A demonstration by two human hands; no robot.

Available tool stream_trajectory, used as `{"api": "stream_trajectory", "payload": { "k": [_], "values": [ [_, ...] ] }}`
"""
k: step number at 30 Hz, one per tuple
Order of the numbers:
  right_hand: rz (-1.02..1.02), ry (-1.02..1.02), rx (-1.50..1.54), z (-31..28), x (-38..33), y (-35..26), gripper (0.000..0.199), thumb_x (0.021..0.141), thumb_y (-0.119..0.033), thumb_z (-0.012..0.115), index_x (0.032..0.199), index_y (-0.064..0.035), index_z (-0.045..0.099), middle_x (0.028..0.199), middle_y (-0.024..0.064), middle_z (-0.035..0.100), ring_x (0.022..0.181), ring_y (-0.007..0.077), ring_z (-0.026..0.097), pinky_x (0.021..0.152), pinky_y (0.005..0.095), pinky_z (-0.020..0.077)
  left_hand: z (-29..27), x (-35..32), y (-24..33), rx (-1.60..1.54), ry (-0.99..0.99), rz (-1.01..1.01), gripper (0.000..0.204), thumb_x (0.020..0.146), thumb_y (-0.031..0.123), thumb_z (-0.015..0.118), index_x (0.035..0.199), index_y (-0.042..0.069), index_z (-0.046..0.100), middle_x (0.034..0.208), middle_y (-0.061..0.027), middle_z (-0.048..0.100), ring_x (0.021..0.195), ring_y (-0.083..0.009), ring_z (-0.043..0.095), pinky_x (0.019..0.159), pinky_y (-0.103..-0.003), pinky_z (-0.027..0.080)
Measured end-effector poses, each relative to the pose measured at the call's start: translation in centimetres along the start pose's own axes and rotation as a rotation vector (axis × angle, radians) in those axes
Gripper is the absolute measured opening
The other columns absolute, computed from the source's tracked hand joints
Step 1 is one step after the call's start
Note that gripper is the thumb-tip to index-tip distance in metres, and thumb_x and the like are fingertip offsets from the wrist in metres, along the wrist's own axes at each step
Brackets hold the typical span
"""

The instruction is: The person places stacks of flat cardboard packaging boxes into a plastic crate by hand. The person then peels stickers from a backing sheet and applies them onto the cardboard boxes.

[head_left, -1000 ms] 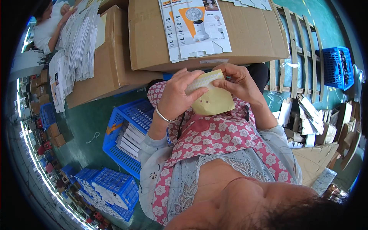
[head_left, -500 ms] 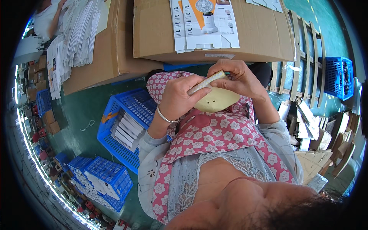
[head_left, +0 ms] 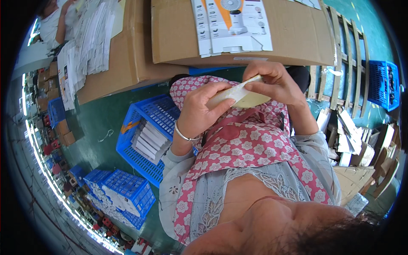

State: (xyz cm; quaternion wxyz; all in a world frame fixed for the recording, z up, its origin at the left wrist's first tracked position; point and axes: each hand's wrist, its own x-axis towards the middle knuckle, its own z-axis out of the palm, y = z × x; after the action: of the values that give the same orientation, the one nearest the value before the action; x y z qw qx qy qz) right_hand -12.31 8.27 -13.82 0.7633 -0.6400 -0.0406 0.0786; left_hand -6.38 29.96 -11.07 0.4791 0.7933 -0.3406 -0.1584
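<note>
Cardboard piece [head_left: 240, 94]: pale cream, flat, thin, matte. It is held edge-on to the camera, so it reads as a narrow strip with a rounded, yellower flap sagging below it. Its long axis runs from lower left to upper right, spanning hand to hand above the lap.

Left hand [head_left: 199, 112]: closed on the lower-left end of the piece, fingers curled over the top face, thumb under. Thin metal bangle [head_left: 183, 135] on that wrist.

Right hand [head_left: 272, 83]: pinching the upper-right end, fingertips on the top edge, thumb hidden behind it. Both hands touch the piece, so neither is nearer; the left covers more of its length, the right holds only the tip.

Directly under the hands: pink apron [head_left: 248, 146] with white flower print, soft cloth, over a grey lace-trimmed top.

Just past the right hand, further from the body: big brown corrugated carton [head_left: 297, 36], flat top, with white printed flat box sheets [head_left: 231, 25] lying on it.

Left of the left hand, down on the green floor: blue plastic crate [head_left: 146, 136], lattice walls, with white boxes stacked on edge inside. More blue crates [head_left: 121, 195] sit further down-left.

Right of the right hand: wooden pallet slats [head_left: 335, 63], loose cardboard scraps [head_left: 352, 136], and another blue crate [head_left: 384, 83].

Far upper left: another person in a white top [head_left: 53, 23] at stacks of printed sheets [head_left: 83, 51].
</note>
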Motion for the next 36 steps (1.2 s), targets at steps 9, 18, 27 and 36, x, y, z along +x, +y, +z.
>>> {"api": "stream_trajectory", "payload": {
  "k": [9, 18, 27, 36],
  "values": [
    [-0.069, 0.045, -0.06, 0.0, 0.1, 0.3, 0.007, 0.083, -0.004, 0.068, 0.087, -0.0007, 0.064, 0.085, 0.0038, 0.06, 0.082, 0.0114, 0.055, 0.076, 0.0249, 0.0427, -0.2, -0.1, 0.4, 0.042, 0.066, -0.039, 0.019, 0.076, 0.007, 0.074, 0.093, 0.001, 0.068, 0.084, -0.0112, 0.07, 0.075, -0.0164, 0.069, 0.066, -0.026, 0.052],
    [-0.078, 0.077, -0.096, -0.5, -0.4, 0.3, 0.007, 0.083, -0.003, 0.068, 0.089, -0.0016, 0.064, 0.087, 0.0036, 0.061, 0.083, 0.0115, 0.056, 0.077, 0.0247, 0.0429, -0.3, -0.7, -0.3, 0.039, 0.132, -0.028, 0.015, 0.079, 0.007, 0.072, 0.092, 0.002, 0.067, 0.084, -0.0131, 0.069, 0.073, -0.0221, 0.069, 0.063, -0.029, 0.053],
    [-0.371, -0.078, -0.866, -0.5, 1.6, -2.3, 0.032, 0.075, -0.021, 0.073, 0.1, -0.0031, 0.064, 0.088, 0.0108, 0.062, 0.092, 0.0311, 0.056, 0.086, 0.0406, 0.0433, 0.1, 0.1, -0.2, 0.231, 0.033, 0.118, 0.013, 0.076, 0.006, 0.074, 0.088, 0.003, 0.07, 0.078, -0.0122, 0.069, 0.065, -0.0222, 0.067, 0.057, -0.027, 0.051],
    [-0.357, -0.1, -0.715, -0.2, 0.9, -1.5, 0.009, 0.077, -0.008, 0.071, 0.082, -0.0013, 0.067, 0.074, 0.0079, 0.06, 0.073, 0.0228, 0.052, 0.069, 0.0364, 0.0427, -0.6, -0.3, -0.3, 0.01, 0.045, -0.027, 0.014, 0.076, 0.004, 0.074, 0.089, 0.002, 0.069, 0.08, -0.0095, 0.069, 0.067, -0.0148, 0.067, 0.059, -0.025, 0.051]
  ]
}}
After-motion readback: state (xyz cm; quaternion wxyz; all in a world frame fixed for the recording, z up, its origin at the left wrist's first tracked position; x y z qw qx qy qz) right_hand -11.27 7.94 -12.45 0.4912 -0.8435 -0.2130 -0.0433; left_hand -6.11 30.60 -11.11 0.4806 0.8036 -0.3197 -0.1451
